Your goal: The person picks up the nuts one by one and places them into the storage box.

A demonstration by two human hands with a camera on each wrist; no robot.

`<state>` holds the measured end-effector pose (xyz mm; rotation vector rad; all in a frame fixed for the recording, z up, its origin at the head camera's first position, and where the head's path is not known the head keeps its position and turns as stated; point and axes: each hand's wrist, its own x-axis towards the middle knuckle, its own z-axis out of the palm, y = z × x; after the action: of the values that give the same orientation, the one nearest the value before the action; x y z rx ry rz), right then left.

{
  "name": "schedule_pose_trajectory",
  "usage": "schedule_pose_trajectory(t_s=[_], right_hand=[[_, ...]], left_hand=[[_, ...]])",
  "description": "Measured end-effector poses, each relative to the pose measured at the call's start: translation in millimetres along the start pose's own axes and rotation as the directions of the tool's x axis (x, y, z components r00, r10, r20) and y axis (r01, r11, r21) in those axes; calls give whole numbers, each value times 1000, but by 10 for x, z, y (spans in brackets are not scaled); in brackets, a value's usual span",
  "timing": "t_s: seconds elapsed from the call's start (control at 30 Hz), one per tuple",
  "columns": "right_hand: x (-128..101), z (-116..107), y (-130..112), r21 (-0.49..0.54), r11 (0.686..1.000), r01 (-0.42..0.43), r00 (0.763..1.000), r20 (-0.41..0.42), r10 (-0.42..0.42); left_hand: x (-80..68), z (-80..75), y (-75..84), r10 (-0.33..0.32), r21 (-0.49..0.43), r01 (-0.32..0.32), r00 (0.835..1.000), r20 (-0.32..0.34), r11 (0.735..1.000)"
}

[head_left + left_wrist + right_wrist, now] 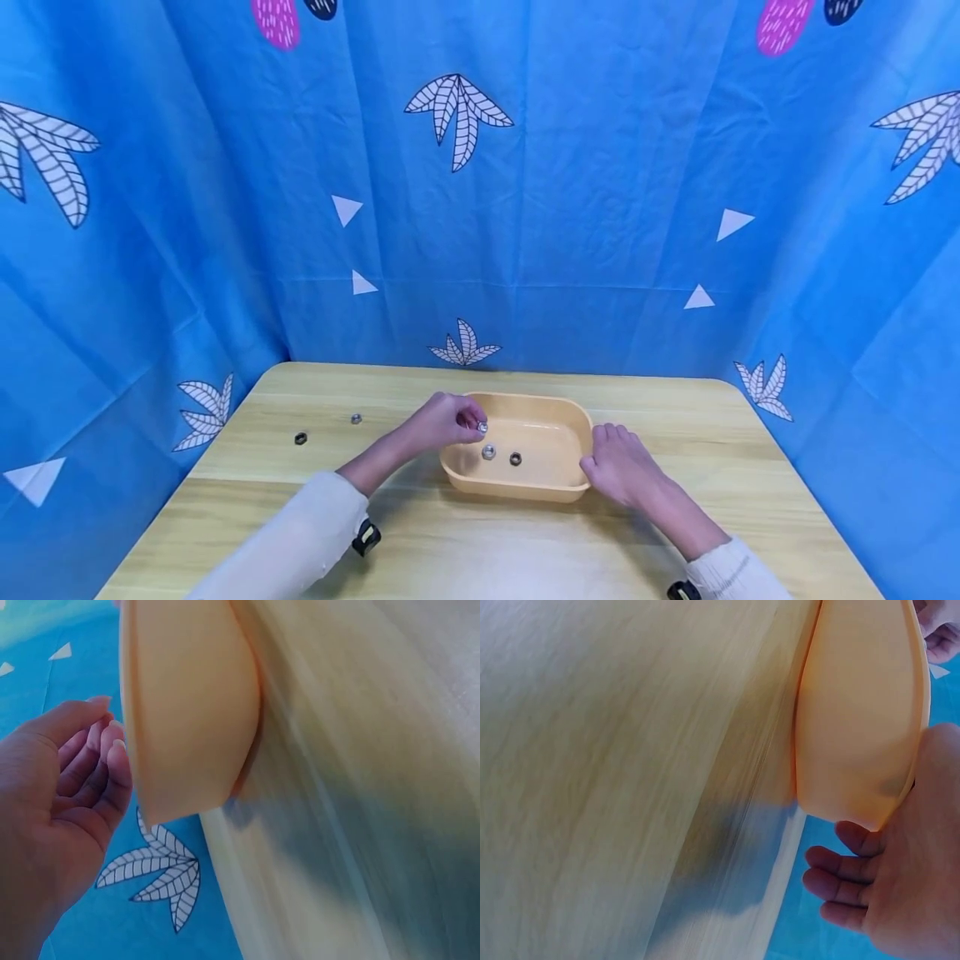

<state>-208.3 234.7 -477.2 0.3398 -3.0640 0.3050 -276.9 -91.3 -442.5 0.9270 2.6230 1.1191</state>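
My left hand (448, 419) pinches a silver hex nut (482, 427) between thumb and fingertips, over the left end of a shallow pale-orange tray (513, 490). Inside the tray a silver nut (489, 452) and a dark nut (515, 459) lie on the bottom, apart from each other. At the tray's right end my right hand (621, 463) grips the rim, its thumb over the edge and its fingers along the outer wall. In the left wrist view the tray's wall hides whatever the left fingertips (116, 729) hold.
To the left on the wooden table (510, 550) lie a dark nut (301, 438) and a small silver nut (356, 418). A blue patterned curtain (585, 208) hangs behind the table and on both sides.
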Motion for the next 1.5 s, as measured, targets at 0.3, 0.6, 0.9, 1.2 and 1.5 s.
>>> schedule_pose_trajectory(t_s=[0.3,0.6,0.9,1.2,1.5], right_hand=[[-4,2,0,-11,1000,-3,1000,1,3],[-5,8,2,-17,1000,-1,1000,1,1],[-5,13,6,-30,1000,2,1000,-5,-2],[-2,0,4,-32,999,-8,1000,-2,8],[-8,-2,-13,-21,1000,-14,1000,4,14]], left_hand=[[-11,225,-3,-4,86,-7,991,131,996],[1,369,13,20,352,-104,972,234,930],[20,392,27,29,410,-141,964,265,901],[39,392,52,6,438,-135,959,283,889],[42,381,99,-23,445,-121,952,304,887]])
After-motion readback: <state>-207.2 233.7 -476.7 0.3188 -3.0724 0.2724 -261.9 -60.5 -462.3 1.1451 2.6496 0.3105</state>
